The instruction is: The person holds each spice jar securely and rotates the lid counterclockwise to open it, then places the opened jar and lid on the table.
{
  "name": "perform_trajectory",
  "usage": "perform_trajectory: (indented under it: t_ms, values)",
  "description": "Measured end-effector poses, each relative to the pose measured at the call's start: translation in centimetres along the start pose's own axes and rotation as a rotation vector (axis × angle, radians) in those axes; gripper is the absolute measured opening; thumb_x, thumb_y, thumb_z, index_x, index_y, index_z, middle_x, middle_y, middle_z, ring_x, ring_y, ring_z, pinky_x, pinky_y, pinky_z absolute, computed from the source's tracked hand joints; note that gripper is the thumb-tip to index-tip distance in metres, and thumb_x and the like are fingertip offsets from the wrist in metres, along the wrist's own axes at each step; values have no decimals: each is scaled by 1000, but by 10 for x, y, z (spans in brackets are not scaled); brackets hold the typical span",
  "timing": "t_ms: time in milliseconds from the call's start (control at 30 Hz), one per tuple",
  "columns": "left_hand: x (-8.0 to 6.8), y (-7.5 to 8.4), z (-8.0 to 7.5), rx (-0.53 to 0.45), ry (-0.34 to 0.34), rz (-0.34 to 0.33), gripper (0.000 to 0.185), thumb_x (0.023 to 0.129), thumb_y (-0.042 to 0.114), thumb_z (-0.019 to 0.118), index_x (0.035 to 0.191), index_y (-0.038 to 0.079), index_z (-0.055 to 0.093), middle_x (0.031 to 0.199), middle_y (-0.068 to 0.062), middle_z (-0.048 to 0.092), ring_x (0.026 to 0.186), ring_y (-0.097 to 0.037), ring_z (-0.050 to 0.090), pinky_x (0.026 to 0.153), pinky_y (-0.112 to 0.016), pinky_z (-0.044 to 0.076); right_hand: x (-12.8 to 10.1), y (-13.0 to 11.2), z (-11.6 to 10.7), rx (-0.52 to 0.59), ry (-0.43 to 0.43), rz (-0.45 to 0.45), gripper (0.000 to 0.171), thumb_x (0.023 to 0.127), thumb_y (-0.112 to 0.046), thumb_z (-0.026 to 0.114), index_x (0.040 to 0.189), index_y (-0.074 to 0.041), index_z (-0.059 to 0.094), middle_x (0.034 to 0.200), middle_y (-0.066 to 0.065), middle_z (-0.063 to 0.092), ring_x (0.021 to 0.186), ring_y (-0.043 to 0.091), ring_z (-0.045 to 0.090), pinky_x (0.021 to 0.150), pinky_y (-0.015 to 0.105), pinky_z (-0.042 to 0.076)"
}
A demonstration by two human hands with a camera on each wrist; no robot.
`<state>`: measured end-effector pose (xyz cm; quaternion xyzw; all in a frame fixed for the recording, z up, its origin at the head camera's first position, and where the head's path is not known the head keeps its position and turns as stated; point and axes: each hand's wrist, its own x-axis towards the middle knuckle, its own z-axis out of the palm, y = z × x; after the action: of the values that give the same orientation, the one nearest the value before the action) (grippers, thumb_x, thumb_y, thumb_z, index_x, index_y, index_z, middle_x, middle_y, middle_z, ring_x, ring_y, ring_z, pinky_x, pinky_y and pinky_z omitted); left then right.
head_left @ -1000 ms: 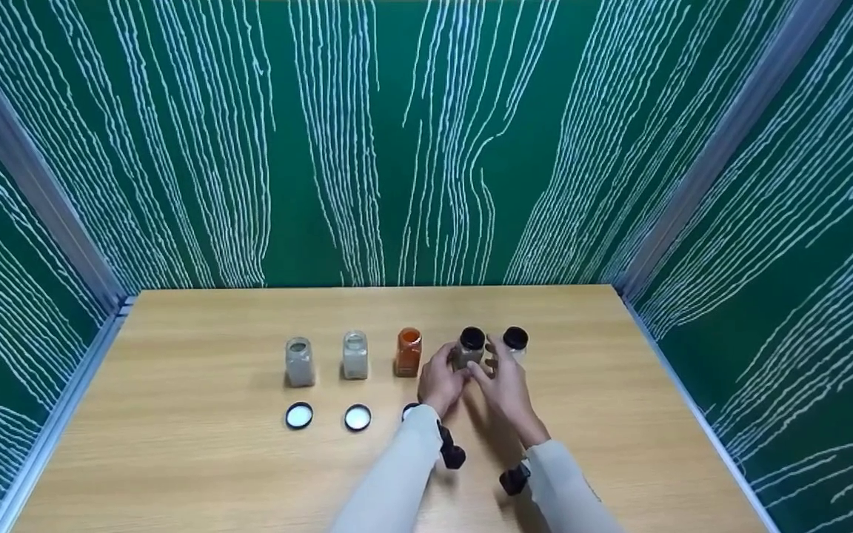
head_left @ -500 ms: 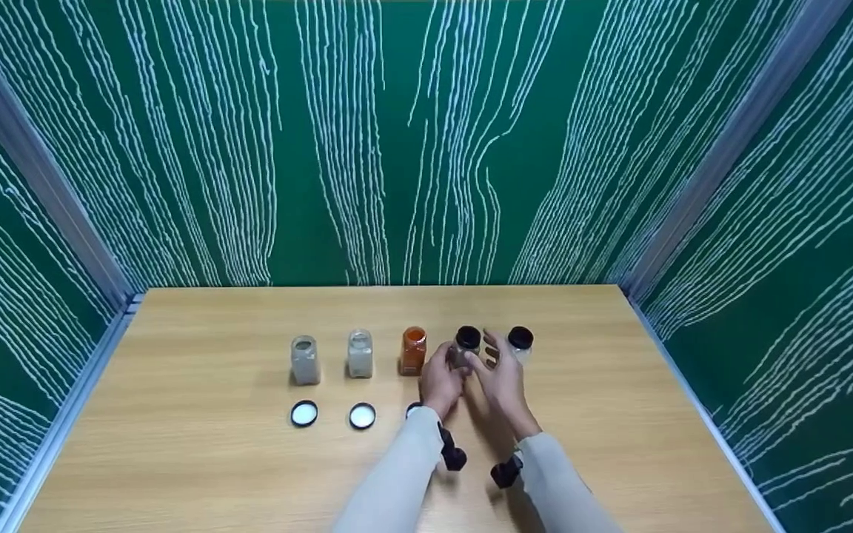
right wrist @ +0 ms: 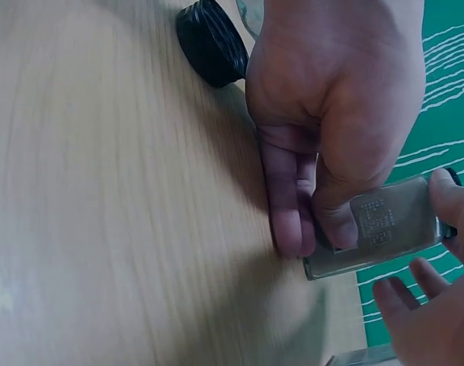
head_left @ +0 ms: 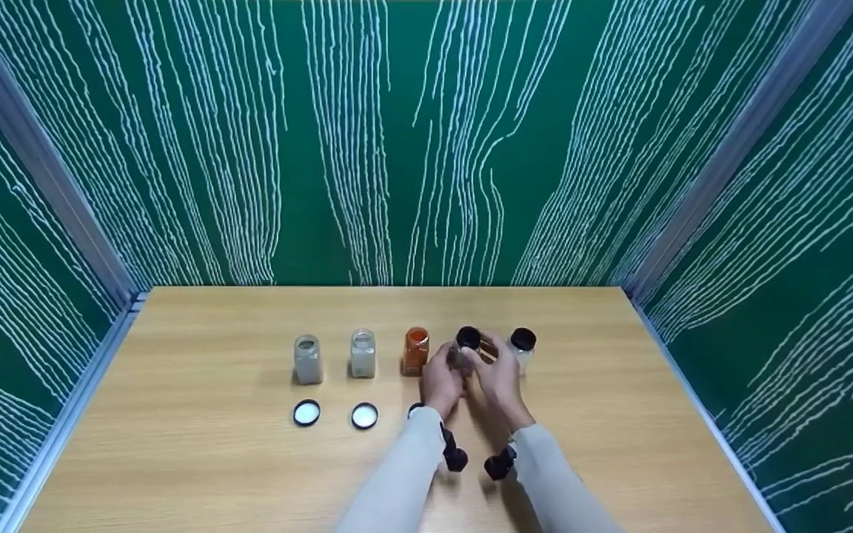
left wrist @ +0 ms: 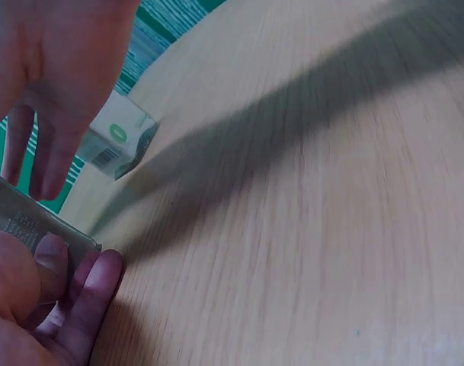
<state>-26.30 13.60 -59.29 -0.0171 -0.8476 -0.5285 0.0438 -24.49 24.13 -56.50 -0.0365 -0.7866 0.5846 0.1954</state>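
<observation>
Head view: five jars stand in a row mid-table (head_left: 175,459); three are open, two capped. Two loose lids lie nearer the front edge, a third half hidden. The left hand (head_left: 441,381) grips the capped jar (head_left: 466,348), fourth from the left edge; the right hand (head_left: 499,376) touches its cap with loosely bent fingers.

Left wrist view: fingers (left wrist: 91,293) curl round that jar.

Right wrist view: a black lid (right wrist: 209,42) lies behind the gripping hand.

Black-capped jar (head_left: 465,348): body mostly hidden behind left hand (head_left: 441,381) and right hand (head_left: 499,376) in head view; contents not readable. Third loose lid (head_left: 415,406) largely covered by the left wrist. Label print on the jar blurred in both wrist views. Forearms cut off at bottom edge.
</observation>
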Motion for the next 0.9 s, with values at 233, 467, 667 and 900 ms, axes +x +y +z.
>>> perform_trajectory:
  t_ms: [233, 467, 667, 900]
  values:
    - [0, -1, 0, -26, -7, 9, 42, 86, 2, 68, 122, 23, 71, 112, -7, 74, 92, -26, 68, 74, -39, 57, 0, 5, 6, 90, 31, 26, 35, 92, 5, 70, 126, 7, 64, 127, 28, 64, 125, 43, 59, 106, 50, 47]
    - [1, -2, -2, -50, -5, 24, 38, 84, -4, 63, 109, 23, 72, 101, -7, 74, 83, -25, 67, 62, -34, 55, -1, 5, 9, 153, 48, 65, 37, 92, 6, 70, 128, 10, 63, 127, 29, 65, 123, 42, 60, 104, 46, 49]
    - [2, -2, 0, -80, -6, 14, 41, 82, -6, 62, 110, 22, 73, 102, -9, 74, 83, -24, 67, 59, -30, 53, 0, 4, 10, 152, 51, 89, 39, 91, 8, 69, 129, 9, 62, 130, 30, 63, 125, 43, 59, 106, 46, 47]
    - [5, -3, 3, -86, 17, 22, 40, 80, -8, 61, 105, 22, 73, 100, -10, 74, 79, -26, 68, 51, -31, 52, 3, 0, 9, 162, 28, 109, 38, 91, 10, 67, 129, 6, 63, 135, 26, 61, 131, 39, 55, 110, 46, 44]
